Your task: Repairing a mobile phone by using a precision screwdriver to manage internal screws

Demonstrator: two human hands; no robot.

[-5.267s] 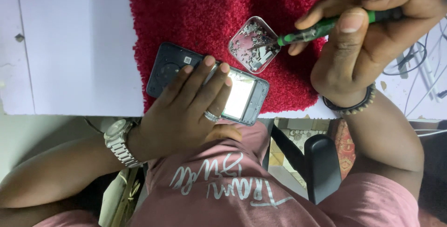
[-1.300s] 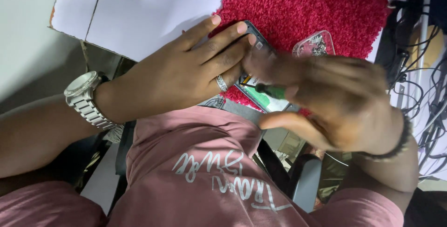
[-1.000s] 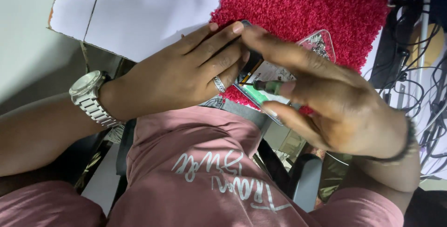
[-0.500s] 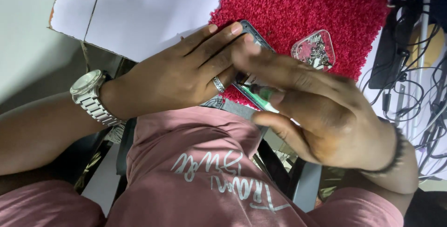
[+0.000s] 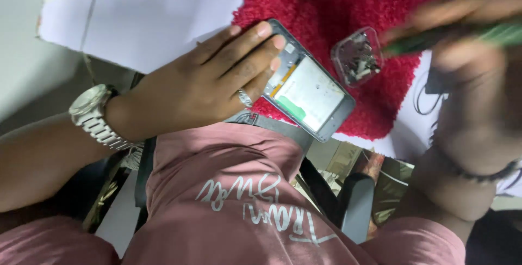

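— Phone [image 5: 307, 95] first: where does it sit?

— Opened phone, back cover off, lying slantwise on the red fluffy mat [image 5: 348, 4]. Its lower corner hangs over the mat's near edge, just above the person's pink shirt [image 5: 234, 199]. Inside the grey frame there is a pale plate with a green patch at one end and an orange strip beside it.

— And the left hand [image 5: 206, 82]?

— It lies flat, palm down, fingers close together and stretched out. The fingertips [image 5: 265, 30] press on the upper left end of the phone, pinning it rather than gripping it. A ring [image 5: 245, 98] shows on one finger, and a silver wristwatch [image 5: 95, 115] on the wrist.

— The right one?

— Right hand [image 5: 478, 42] is blurred, up at the right edge. Its fingers are closed around a green-handled tool [image 5: 451, 34], held like a pen, whose tip points toward a small clear tray [image 5: 357, 57]. Whether the tip touches the tray I cannot tell.

— What is in that tray?

— Small dark and metallic bits, too tiny to name. The tray rests on the mat, just beside the phone's right end, apart from it.

— Anything under the mat?

— A white worktop [image 5: 152, 14]. A dark bead bracelet [image 5: 478, 171] circles the right wrist, and black cables [image 5: 429, 88] lie at the right.
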